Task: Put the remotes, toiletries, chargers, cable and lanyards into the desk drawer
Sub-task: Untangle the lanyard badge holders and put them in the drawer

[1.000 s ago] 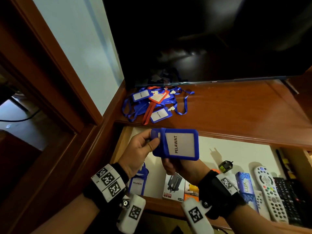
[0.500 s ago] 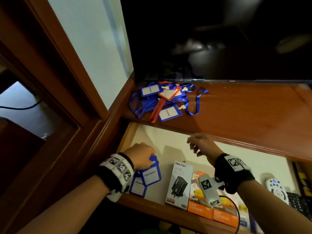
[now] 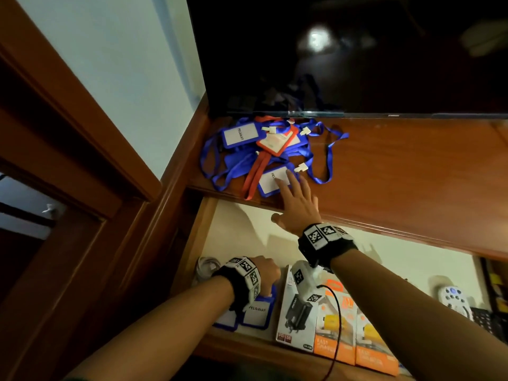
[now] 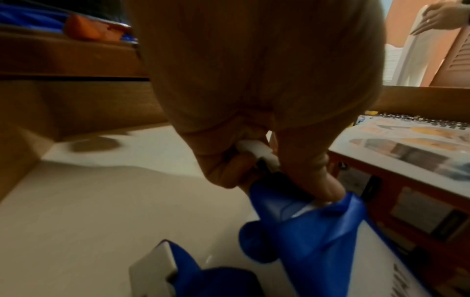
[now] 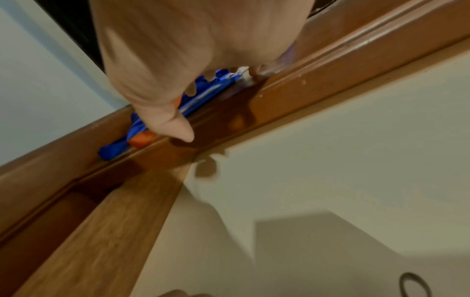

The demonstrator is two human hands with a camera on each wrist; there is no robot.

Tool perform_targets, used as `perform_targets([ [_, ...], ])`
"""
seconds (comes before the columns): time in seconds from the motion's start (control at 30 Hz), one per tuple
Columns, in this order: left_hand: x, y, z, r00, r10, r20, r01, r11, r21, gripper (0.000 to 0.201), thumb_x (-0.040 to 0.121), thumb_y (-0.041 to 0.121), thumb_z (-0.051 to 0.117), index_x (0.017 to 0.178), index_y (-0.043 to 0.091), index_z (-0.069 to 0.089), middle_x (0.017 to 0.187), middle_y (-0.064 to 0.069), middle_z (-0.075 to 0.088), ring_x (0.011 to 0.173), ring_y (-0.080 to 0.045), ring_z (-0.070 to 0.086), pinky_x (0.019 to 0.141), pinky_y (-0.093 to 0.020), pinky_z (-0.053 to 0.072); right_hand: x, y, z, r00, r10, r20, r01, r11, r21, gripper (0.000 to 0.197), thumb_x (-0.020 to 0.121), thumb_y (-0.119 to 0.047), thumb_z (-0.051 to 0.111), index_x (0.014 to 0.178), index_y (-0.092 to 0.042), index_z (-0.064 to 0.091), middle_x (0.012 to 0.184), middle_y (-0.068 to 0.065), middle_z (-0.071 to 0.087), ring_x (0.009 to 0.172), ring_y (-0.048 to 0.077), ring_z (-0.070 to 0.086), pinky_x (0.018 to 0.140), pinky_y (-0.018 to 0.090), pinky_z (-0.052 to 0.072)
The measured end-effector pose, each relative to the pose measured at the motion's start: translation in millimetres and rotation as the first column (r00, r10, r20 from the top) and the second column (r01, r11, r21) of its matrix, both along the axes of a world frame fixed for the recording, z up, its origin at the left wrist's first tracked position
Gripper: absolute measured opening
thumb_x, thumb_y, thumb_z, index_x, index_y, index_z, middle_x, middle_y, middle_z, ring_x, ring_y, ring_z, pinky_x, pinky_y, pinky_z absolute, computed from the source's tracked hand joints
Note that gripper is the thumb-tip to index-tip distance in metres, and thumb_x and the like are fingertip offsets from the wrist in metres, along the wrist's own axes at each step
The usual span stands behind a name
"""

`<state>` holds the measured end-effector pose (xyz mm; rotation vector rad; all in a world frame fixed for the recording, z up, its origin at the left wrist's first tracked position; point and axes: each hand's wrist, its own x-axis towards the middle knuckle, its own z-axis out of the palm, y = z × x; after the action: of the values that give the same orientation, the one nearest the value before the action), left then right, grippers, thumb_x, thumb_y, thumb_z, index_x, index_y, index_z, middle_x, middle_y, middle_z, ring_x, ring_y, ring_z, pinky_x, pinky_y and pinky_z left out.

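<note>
A tangle of blue and orange ribbon lanyards (image 3: 264,152) with flat plastic badge holders lies on the glossy wooden worktop (image 3: 412,171). The right hand (image 3: 295,200), grip wide, rests straight fingertips (image 3: 281,182) on the nearest badge. In the open drawer (image 3: 242,229) below, the left hand (image 3: 268,273) pinches a blue badge holder (image 3: 257,312) lying beside boxed chargers (image 3: 298,312)

A: The grey-white remote control (image 3: 455,299) in the pale-lined wooden drawer (image 3: 242,229)?
B: Half behind the right forearm.
A: And the blue plastic badge holder (image 3: 257,312)?
B: The left hand (image 3: 268,272) covers its top.
</note>
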<state>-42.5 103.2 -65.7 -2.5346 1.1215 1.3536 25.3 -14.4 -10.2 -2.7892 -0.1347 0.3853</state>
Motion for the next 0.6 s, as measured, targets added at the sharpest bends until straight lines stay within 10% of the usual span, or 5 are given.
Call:
perform_targets([
  [0.2,-1,-2,-19,0.998,-0.011,-0.066,0.012,1.0,0.009,0.023,0.082,0.027,0.069,0.086,0.005,0.063,0.091,-0.017,0.064,0.081,-0.036,0.063,0.073,-0.039,0.054,-10,-14,-13,0.991,0.125,0.049,-0.118,0.984,-0.136,0.102,0.074,-0.039,0.069,0.151,-0.026,0.004,0.16,-0.006,0.001,0.147,0.023,-0.002,0.111,0.051,0.02],
  [0.37,-5,-1,-31,0.996,0.087,-0.023,-0.087,0.996,-0.006,0.026,0.081,0.029,0.07,0.077,0.005,0.062,0.088,-0.019,0.065,0.079,-0.037,0.065,0.073,-0.041,0.056,-23,-34,-25,0.938,0.122,0.324,-0.054,0.976,-0.212,0.075,0.058,-0.018,0.077,0.129,-0.02,0.053,0.13,0.004,0.053,0.118,0.03,0.045,0.081,0.045,0.042],
  [0.6,-9,9,-37,0.975,0.189,0.118,-0.185,0.982,-0.041,0.05,0.076,0.048,0.072,0.104,0.007,0.064,0.11,-0.013,0.058,0.096,-0.034,0.06,0.078,-0.038,0.05,-26,-49,-14,0.908,-0.012,0.419,0.053,0.995,-0.087,0.041,0.066,-0.004,0.071,0.104,-0.02,0.067,0.119,0.009,0.059,0.113,0.037,0.05,0.074,0.048,0.039],
])
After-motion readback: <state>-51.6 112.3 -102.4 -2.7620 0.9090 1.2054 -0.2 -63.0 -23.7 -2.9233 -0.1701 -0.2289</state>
